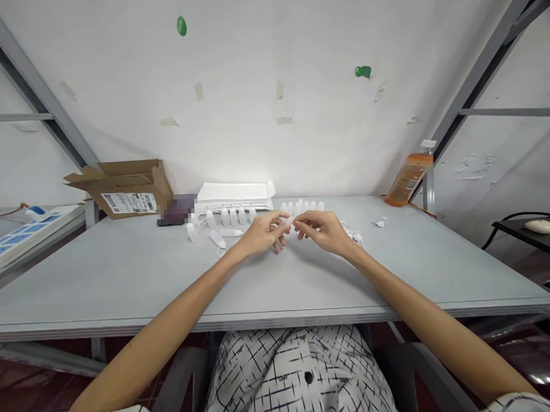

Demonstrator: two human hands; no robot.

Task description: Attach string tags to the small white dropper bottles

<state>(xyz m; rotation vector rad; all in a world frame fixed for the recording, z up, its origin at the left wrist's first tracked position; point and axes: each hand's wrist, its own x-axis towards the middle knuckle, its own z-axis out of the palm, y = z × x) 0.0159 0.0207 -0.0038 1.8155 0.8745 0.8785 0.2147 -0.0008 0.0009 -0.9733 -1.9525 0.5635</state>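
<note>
At the centre of my head-camera view, with twelve o'clock toward the wall [251, 79], the left hand [267, 232] and right hand [322, 229] meet over the tabletop [169, 277], both pinching a small white piece [289, 220] held up between their fingertips; which part of it the right grip has hold of is too small for me to make out. Taking the hands as the clock's middle, I see a row of upright white containers [233, 217] between nine and ten, and a second upright row [309, 206] between twelve and one, partly hidden by the right hand. I judge those set-up rows to be handled work, though I cannot tell whether each is complete. What looks left is the piece in hand, a container lying down [217, 239] at nine and the loose small parts [354, 235] near three; how many lie behind the right hand I cannot count. For room, I have wide open surface from four round to eight, with the front edge [280, 318] well apart at six, under the forearms. Toward ten, the white stack [233, 197] and carton [128, 191] close off space; at two, the leaning orange bottle [409, 179] stands well apart from the right hand.
</note>
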